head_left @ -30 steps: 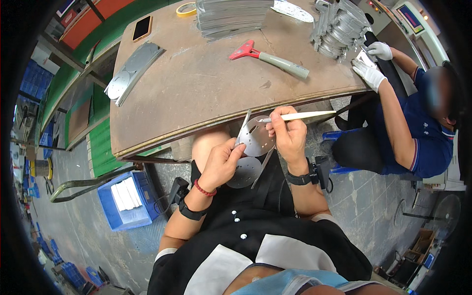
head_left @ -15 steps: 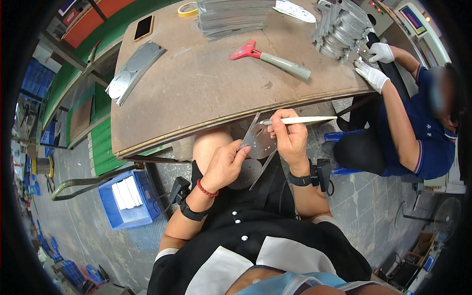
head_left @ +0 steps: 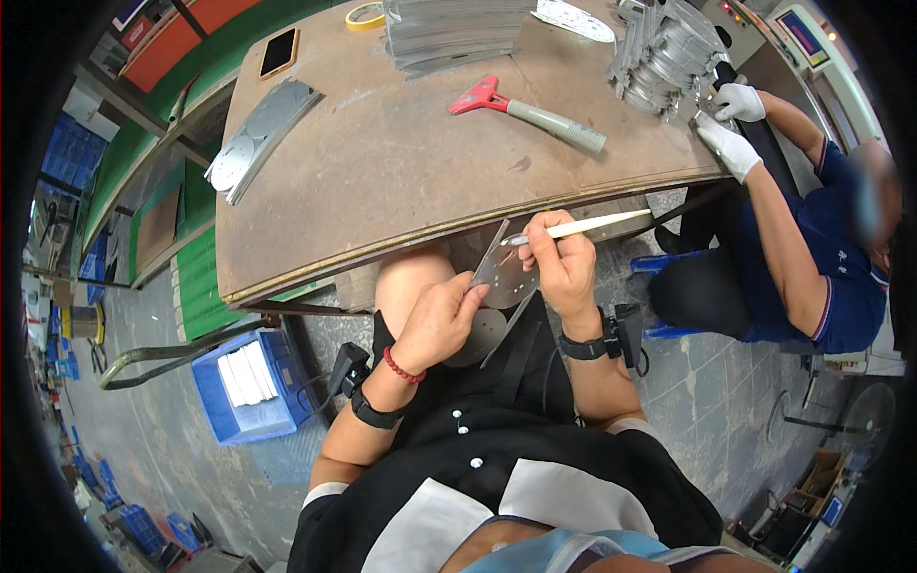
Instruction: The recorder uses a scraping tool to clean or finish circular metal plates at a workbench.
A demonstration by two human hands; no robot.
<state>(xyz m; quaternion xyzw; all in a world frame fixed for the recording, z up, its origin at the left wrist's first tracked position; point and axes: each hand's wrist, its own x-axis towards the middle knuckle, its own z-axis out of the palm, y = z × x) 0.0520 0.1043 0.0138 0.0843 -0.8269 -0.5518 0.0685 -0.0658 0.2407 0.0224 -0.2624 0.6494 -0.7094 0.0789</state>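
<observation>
Over my lap, in front of the table edge, my left hand (head_left: 442,320) grips a thin grey metal plate (head_left: 512,274) by its left side, thumb on top. The plate is held tilted; it has rounded lobes, small holes and straight raised edges. My right hand (head_left: 565,272) is closed around a slim tool (head_left: 597,224) with a long off-white handle pointing right. Its short metal tip is at the plate's upper part; whether it touches the metal I cannot tell. My fingers hide part of the plate.
On the brown table (head_left: 382,162) lie a red-headed scraper (head_left: 535,115), a phone (head_left: 279,53), yellow tape (head_left: 365,16) and stacked metal plates (head_left: 458,36). A blue bin (head_left: 287,420) with white pieces stands on the floor at left. At right, a gloved co-worker (head_left: 793,248) handles metal parts (head_left: 669,57).
The tool's handle has tilted, its far end now higher, and its tip has shifted slightly left and down on the plate. My left hand has hardly moved. The co-worker's gloved hand moved slightly.
</observation>
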